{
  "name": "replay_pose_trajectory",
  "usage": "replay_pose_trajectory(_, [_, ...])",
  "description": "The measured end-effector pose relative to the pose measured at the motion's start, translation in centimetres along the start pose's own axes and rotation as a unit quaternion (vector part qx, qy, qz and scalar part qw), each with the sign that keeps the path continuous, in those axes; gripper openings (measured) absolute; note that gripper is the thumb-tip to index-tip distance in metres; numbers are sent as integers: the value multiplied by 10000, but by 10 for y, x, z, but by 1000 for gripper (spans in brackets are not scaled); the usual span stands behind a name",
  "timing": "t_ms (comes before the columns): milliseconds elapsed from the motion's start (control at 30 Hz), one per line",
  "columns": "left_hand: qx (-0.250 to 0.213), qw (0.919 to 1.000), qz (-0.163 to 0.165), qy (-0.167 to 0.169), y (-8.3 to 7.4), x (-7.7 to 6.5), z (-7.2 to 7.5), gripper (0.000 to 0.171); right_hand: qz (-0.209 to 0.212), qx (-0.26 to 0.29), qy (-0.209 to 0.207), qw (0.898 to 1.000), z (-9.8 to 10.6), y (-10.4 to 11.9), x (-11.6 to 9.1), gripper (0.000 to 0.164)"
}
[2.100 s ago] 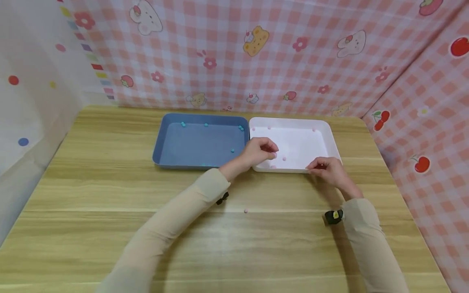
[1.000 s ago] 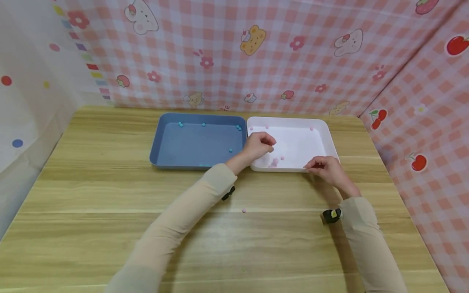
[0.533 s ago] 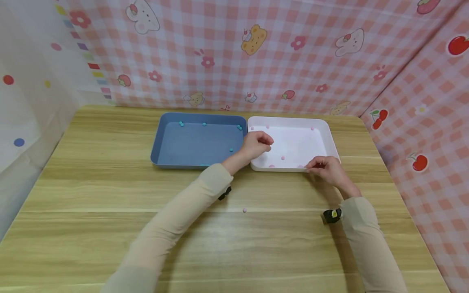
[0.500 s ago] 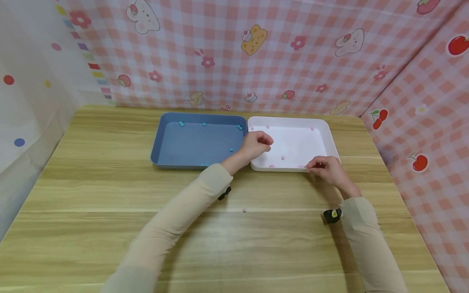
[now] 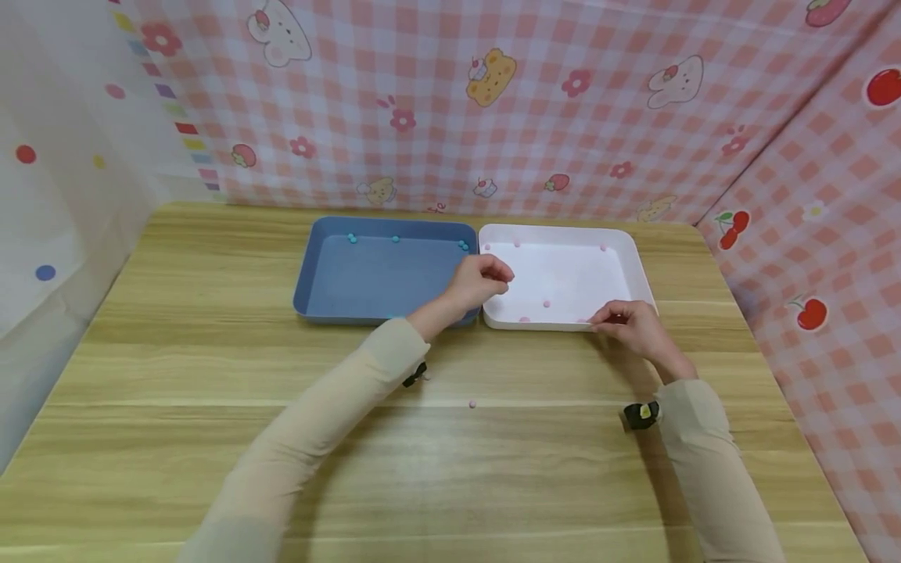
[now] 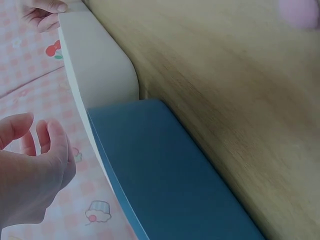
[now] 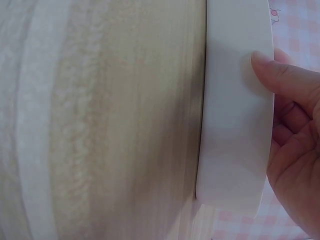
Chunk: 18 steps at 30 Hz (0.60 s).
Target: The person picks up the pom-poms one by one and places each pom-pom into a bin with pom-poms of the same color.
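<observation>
Your white tray [image 5: 584, 274] lay at the back of the table [image 5: 549, 469], its long axis running left to right, in line with the blue tray [image 5: 380, 277] just beside it. Your right hand [image 5: 637, 327] pinched the near wall; only the right wrist view showed your thumb flat on its outer face, the other fingers partly hidden behind the rim. Your left hand [image 5: 475, 283] hovered over where the trays met, fingers loosely bent, thumb apart, gripping nothing visible; it hid part of the blue tray. Pink shapes by the near wall were hard to make out. The left wrist view cut off a pink ball [image 6: 299, 11].
</observation>
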<state>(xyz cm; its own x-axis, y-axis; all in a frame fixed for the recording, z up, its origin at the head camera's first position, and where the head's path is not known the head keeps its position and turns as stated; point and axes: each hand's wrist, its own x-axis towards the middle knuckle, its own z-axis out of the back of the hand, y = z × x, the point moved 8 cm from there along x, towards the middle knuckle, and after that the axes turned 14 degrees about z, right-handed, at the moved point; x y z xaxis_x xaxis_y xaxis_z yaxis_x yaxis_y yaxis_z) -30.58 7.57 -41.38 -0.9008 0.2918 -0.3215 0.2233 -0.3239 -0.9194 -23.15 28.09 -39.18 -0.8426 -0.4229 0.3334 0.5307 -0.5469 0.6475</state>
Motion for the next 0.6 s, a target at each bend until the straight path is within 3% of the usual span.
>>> replay_pose_trajectory(200, [-81,9999,-88,47,0,-9,5,11,69,-27,-27,10000,-2,-16,-3,8])
replay_pose_trajectory(400, [-107,9997,-149,190,5,-22,10,11,-197,-58,33,9998,-5,-43,-8,8])
replay_pose_trajectory(600, [-59,9995,-204,230,17,-34,17,10,-169,-55,-4,9998,-4,-46,-9,8])
